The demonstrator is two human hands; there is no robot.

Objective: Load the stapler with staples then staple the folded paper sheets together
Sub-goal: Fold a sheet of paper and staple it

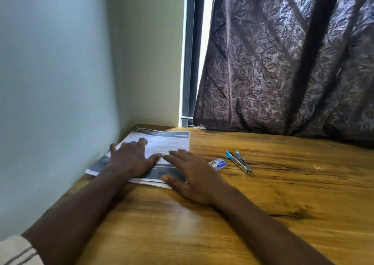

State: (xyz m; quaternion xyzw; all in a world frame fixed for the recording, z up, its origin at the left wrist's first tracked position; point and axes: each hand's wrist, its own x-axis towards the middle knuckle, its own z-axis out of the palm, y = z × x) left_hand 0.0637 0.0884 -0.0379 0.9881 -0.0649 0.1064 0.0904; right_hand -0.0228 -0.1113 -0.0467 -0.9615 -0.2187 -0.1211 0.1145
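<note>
Printed paper sheets point(168, 141) with dark header bands lie flat at the table's far left corner. My left hand point(131, 157) rests palm down on the sheets, fingers spread. My right hand point(190, 175) lies flat over their near right edge, fingers apart, holding nothing. To the right of my right hand sits a small blue and white staple box point(218, 164). Just beyond it lies a metal stapler point(239, 161) with light blue ends, angled toward me on the wood.
The wooden table point(263, 204) meets a pale wall point(60, 82) on the left. A dark patterned curtain point(283, 62) hangs behind the table's far edge, touching it at the back right. A bright window strip point(204, 52) shows between wall and curtain.
</note>
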